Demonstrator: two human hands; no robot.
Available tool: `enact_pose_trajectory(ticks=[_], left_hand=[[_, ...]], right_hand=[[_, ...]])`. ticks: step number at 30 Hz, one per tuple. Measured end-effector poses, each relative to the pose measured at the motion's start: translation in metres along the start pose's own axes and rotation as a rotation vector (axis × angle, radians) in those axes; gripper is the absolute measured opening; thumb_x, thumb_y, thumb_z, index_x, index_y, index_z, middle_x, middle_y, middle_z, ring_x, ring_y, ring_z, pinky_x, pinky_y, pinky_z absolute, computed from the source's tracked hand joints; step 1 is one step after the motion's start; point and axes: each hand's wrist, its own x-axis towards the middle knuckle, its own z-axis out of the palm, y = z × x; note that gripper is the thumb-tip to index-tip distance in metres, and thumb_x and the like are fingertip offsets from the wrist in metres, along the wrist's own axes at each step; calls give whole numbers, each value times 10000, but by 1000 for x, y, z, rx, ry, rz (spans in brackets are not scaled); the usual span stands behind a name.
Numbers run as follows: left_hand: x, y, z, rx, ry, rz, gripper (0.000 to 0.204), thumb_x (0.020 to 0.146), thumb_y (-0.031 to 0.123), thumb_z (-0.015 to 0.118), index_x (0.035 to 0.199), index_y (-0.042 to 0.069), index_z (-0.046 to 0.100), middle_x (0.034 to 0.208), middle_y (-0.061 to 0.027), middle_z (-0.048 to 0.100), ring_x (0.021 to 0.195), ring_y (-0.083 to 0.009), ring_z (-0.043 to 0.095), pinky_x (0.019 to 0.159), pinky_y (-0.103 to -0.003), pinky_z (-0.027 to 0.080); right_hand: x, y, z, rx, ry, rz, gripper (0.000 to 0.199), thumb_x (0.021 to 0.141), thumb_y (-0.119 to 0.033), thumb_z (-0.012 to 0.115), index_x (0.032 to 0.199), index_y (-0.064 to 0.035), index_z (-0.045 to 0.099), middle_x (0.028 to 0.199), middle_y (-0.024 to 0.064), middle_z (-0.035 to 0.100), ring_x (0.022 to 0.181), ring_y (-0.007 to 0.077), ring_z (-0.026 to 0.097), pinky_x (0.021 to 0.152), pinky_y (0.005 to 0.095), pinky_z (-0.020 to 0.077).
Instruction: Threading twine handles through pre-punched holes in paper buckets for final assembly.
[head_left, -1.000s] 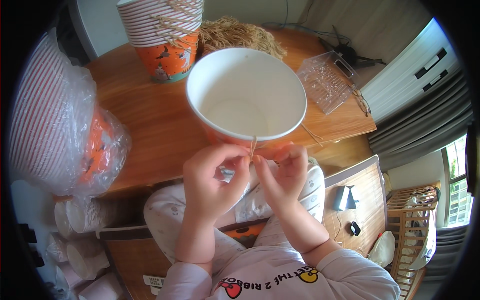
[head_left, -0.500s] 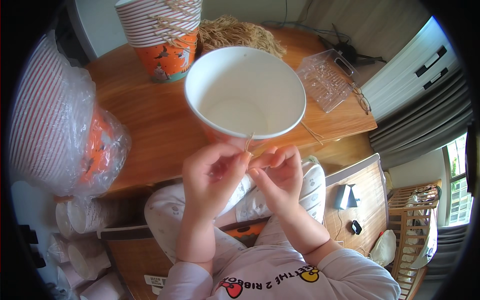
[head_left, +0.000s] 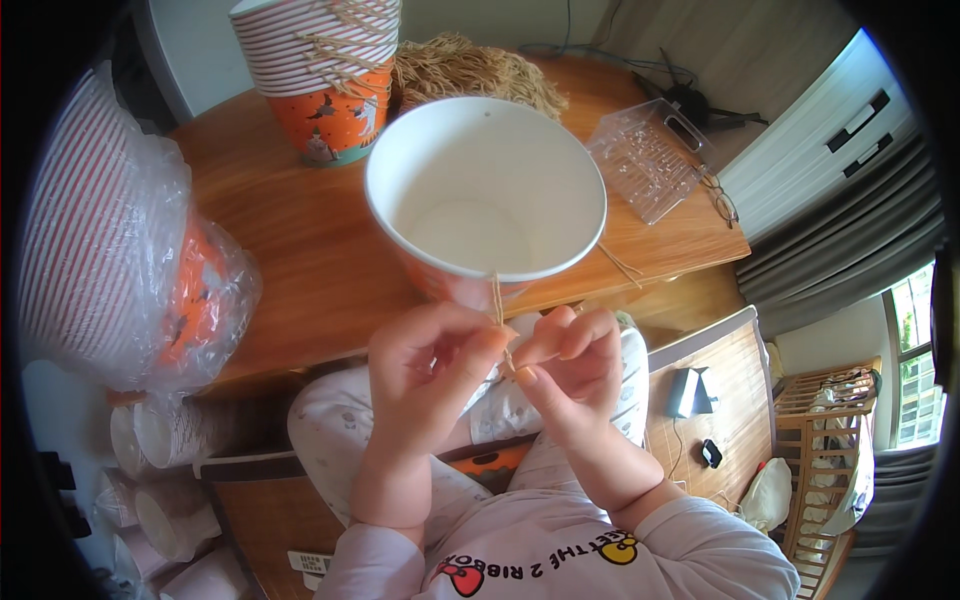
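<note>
Wooden table (head_left: 300,250) carries a bagged cup stack (head_left: 110,240) at left. Big white paper bucket (head_left: 486,195) sits tilted at the near table edge. Left hand (head_left: 430,375) and right hand (head_left: 570,365) fingertips pressed together, pinching twine (head_left: 497,305) hanging from the bucket rim.

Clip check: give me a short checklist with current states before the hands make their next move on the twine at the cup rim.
1. Twine comes over the rim of the white paper cup: ok.
2. Left hand pinches the twine: ok.
3. Right hand fingertips meet the left at the twine: ok.
4. Knot formed: cannot tell, fingers hide it.
5. Cup steady against the table edge: cannot tell.
</note>
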Motion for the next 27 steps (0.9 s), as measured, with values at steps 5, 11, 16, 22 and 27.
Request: enact_pose_trajectory(ticks=[5,11,16,22,27], left_hand=[[0,1,-9,44,-65,-82,124,862,129,739,882,7,730,744,17,666,641,-31,524,581,-198,369],[4,13,-14,401,-180,-39,157,806,162,787,849,17,745,740,-16,689,630,-60,543,561,-217,390],[2,11,-14,207,-237,-211,153,847,150,746,835,-2,733,764,-50,697,678,-43,589,604,-216,427],[8,-3,-4,-100,-66,-152,158,897,145,690,877,-11,705,793,-59,695,588,-33,493,576,-203,396],[9,-5,11,-96,83,-22,203,924,154,660,815,-17,671,710,-47,641,531,-41,431,504,-226,317]], right_hand=[[-6,0,5,-141,-14,139,435,893,-60,708,1220,-22,423,1142,94,586,1149,182,541,1010,363,410],[-9,-3,2,-399,-107,203,147,907,-121,680,1014,-46,613,980,48,636,900,207,541,860,336,389],[-7,-13,5,-508,-186,118,56,919,-144,646,938,-92,654,895,-27,666,872,187,539,895,353,343],[-4,-21,5,-719,-454,-202,66,795,-126,723,839,-134,675,763,-45,642,816,176,564,821,361,345],[-10,-13,6,-706,-489,-209,91,792,-143,745,824,-127,662,763,-37,638,799,177,570,832,361,367]])
